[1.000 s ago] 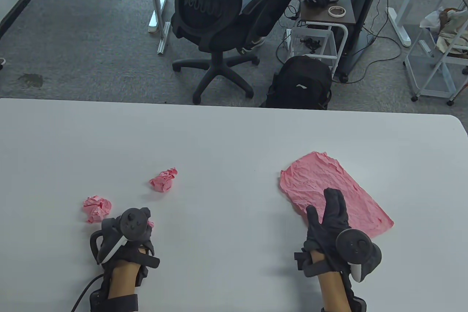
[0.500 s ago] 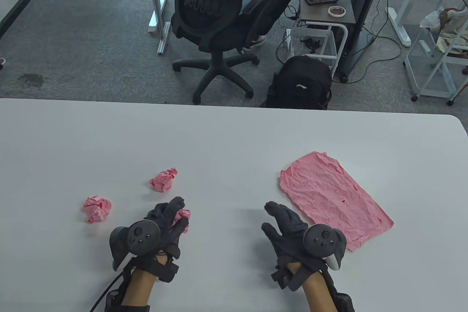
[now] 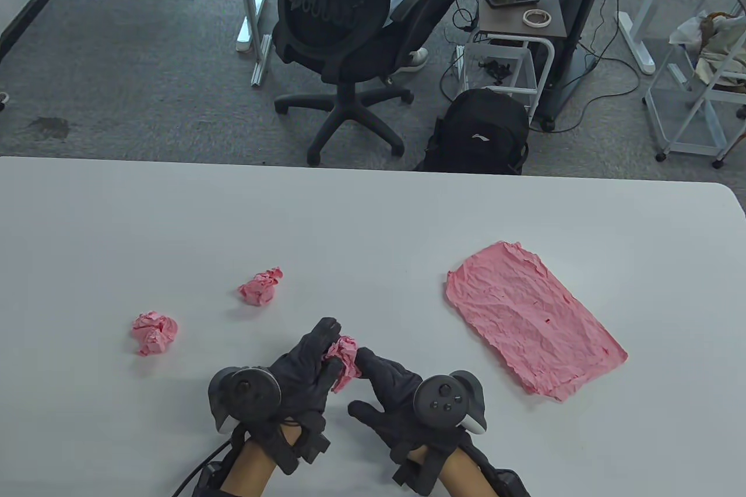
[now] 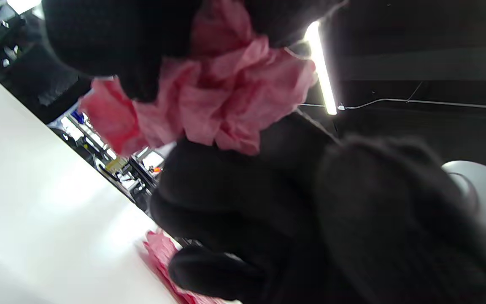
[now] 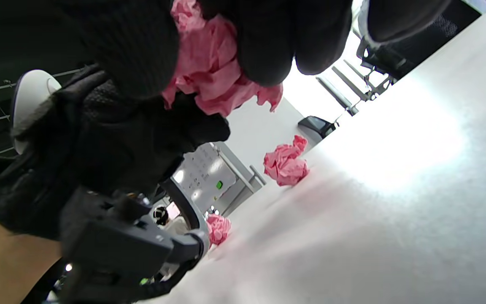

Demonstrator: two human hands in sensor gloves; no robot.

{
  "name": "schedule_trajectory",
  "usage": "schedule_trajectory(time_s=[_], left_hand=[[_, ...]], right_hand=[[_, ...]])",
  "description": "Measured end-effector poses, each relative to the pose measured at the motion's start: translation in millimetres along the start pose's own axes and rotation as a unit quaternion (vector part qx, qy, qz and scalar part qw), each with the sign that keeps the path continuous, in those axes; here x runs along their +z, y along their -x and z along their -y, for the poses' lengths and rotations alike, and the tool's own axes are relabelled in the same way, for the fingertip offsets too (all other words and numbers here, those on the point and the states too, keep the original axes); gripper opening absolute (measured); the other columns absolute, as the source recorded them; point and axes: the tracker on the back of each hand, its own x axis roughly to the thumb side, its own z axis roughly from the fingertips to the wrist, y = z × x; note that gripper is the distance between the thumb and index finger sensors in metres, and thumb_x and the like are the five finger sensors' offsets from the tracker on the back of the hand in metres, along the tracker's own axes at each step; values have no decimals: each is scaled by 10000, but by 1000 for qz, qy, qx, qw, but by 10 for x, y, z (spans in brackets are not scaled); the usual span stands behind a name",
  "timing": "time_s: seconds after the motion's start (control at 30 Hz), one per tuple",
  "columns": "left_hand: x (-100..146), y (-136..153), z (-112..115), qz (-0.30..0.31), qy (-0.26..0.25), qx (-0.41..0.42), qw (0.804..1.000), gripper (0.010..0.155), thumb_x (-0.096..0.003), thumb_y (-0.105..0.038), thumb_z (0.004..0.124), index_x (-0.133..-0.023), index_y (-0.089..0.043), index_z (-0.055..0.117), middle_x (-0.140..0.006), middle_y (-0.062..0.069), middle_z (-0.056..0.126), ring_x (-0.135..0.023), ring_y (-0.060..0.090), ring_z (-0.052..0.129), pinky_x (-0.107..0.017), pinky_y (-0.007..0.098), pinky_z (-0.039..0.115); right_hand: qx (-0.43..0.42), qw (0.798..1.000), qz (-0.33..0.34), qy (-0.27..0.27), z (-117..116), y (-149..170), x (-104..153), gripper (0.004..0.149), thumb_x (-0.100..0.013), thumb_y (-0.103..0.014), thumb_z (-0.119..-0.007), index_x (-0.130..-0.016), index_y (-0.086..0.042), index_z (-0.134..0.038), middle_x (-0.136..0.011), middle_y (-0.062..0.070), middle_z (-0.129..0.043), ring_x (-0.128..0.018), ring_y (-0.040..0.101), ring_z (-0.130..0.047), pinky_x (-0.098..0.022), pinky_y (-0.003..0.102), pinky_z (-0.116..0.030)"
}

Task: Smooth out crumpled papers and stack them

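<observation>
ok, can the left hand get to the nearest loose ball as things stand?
Probably not right now: the left hand and right hand both hold a crumpled paper. The path to the loose ball across the table looks unobstructed.

- I see my left hand [image 3: 303, 369] and right hand [image 3: 387, 386] in black knit gloves, each with a dark grey tracker that has a white end.
- Between them is a pink crumpled paper ball [image 3: 344, 358], plain, with paler creases.
- Two more pink crumpled paper wads [image 3: 260, 286] [image 3: 154, 332] match it in shade.
- The flattened wrinkled paper sheet [image 3: 533, 319] is the same pink, with one tiny red speck.
- The smooth table top [image 3: 373, 211] is plain white.
- Beyond it I see grey speckled carpet [image 3: 145, 71] with a dark stain.
</observation>
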Motion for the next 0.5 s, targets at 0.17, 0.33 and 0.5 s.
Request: schedule_trajectory(time_s=[0.17,0.33,0.5], left_hand=[[-30,20,30,8,61,7,998,748,-498,-278,773,-1118,-174,367,-994,146,598,-714,324,910,-497,408,810],[-1,138,36,-16,89,19,996,713,-489,-541,813,-1083,-234,566,-882,113,765,-588,338,969,-416,436,828],[-11,125,76,-20,101,-1,995,627,-489,-631,758,-955,-212,777,-813,130,854,-550,382,998,-388,471,840]], right_hand=[[-33,998,38,30,64,-36,23,733,-482,-386,-821,-1064,-216,-410,-989,194,-632,-890,491,-628,-601,686,-527],[-6,998,61,-28,12,-141,21,839,-443,-375,-904,-1066,-349,-343,-999,242,-530,-882,517,-600,-610,664,-534],[26,999,30,20,41,-92,23,783,-464,-460,-852,-1049,-228,-386,-840,153,-773,-751,463,-797,-547,634,-634]])
